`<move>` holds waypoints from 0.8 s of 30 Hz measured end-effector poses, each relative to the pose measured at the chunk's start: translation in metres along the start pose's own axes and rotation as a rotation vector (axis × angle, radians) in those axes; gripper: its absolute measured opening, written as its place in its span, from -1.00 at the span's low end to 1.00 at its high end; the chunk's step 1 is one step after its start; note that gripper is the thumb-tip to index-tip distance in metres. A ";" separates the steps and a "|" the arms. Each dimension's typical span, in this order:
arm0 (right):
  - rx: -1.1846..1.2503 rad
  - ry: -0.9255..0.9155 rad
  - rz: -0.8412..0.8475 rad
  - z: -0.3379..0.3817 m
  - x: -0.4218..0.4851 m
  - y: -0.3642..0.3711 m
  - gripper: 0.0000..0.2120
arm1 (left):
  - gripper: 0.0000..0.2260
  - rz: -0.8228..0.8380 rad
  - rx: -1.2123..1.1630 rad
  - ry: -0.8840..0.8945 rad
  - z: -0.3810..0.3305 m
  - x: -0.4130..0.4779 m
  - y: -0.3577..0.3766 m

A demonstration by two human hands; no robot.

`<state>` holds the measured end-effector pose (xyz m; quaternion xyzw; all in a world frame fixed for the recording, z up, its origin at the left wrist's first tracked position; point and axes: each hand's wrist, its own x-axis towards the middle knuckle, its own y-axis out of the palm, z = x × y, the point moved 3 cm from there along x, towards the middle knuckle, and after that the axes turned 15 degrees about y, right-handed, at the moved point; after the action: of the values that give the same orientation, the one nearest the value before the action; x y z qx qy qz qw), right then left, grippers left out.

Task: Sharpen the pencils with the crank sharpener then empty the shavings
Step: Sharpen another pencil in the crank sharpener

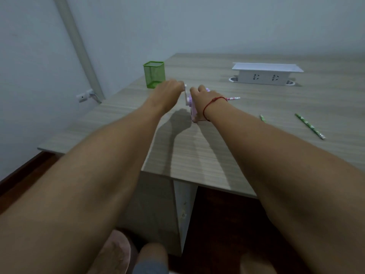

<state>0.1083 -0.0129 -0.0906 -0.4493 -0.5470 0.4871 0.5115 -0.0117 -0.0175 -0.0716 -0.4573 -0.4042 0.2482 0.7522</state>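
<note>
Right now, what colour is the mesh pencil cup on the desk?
The mesh cup is green; head view.

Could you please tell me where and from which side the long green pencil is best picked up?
Pinch the green pencil at mid-shaft from straight above, gripping across its length. It lies flat and diagonal on the table with nothing touching it, so both long sides are free.
</note>
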 end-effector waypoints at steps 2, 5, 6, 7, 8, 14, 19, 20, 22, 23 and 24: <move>0.009 0.007 -0.007 0.001 -0.002 0.001 -0.23 | -0.77 -0.056 -0.030 0.006 -0.005 -0.006 -0.004; 0.021 0.017 -0.019 0.002 -0.002 0.002 -0.24 | -0.81 -0.155 -0.063 0.037 -0.012 -0.018 -0.007; 0.028 0.026 -0.013 0.002 -0.001 0.003 -0.25 | -0.82 -0.177 -0.075 0.054 -0.015 -0.024 -0.006; 0.037 0.037 -0.005 0.003 0.000 0.002 -0.27 | -0.83 -0.191 -0.088 0.075 -0.019 -0.031 -0.002; 0.051 0.046 -0.003 0.003 0.001 0.001 -0.30 | -0.82 -0.191 -0.100 0.101 -0.024 -0.039 0.002; 0.047 0.039 -0.011 0.004 0.000 0.001 -0.25 | -0.80 -0.009 -0.211 -0.023 -0.034 -0.050 0.036; 0.044 -0.011 -0.048 0.000 -0.001 0.002 -0.29 | -0.76 0.113 -0.243 -0.050 -0.027 -0.036 0.046; 0.037 -0.015 -0.043 -0.001 -0.001 0.001 -0.28 | -0.76 0.139 -0.243 -0.057 -0.025 -0.033 0.047; 0.030 -0.024 -0.039 -0.002 -0.002 0.001 -0.27 | -0.76 0.202 -0.206 -0.062 -0.020 -0.023 0.050; 0.027 -0.028 -0.042 -0.002 -0.001 0.001 -0.27 | -0.76 0.226 -0.176 -0.065 -0.016 -0.017 0.050; 0.021 -0.028 -0.041 -0.002 0.001 0.001 -0.26 | -0.76 0.238 -0.147 -0.068 -0.011 -0.012 0.049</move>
<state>0.1101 -0.0118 -0.0913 -0.4256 -0.5582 0.4885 0.5183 -0.0091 -0.0099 -0.1222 -0.5472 -0.3894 0.3208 0.6679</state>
